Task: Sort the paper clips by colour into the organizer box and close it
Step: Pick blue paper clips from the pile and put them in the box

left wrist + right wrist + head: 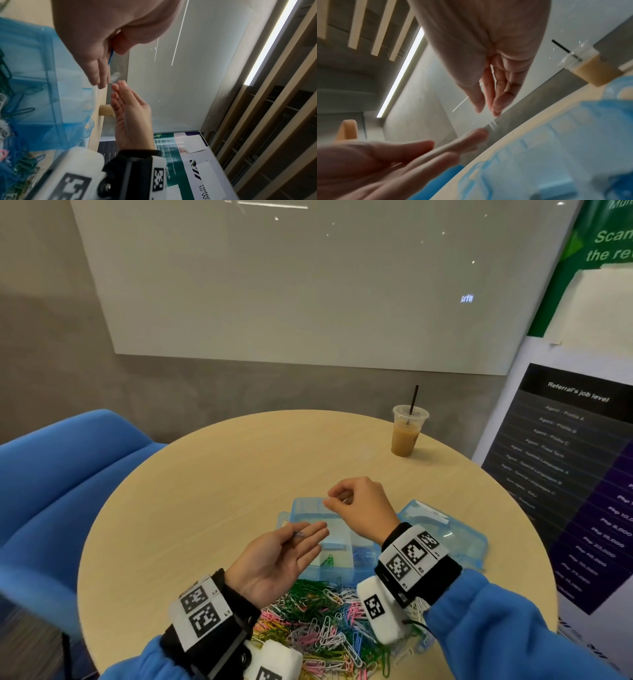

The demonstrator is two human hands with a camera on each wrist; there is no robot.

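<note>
Our left hand (274,556) lies palm-up, fingers straight, a thin blue wire paper clip (298,533) under its thumb. At 3 o'clock our right hand (359,508) pinches a pale clip over the translucent blue plastic organizer box (301,505). Clips look light and slippery; we'd pinch across the loops.

The dark poster (561,474) at the right is headed "Referral's job level", with rows reading "Agent - Profile A" and "Agent - Profile B"; its purple column shows "Php" amounts too blurred to trust. The green banner (606,244) above it begins "Scan" and "the re". In the left wrist view that green banner (163,159) reads "one form to refer" and "watch". The wristbands carry small tags "L1", "L2", "R2".
</note>
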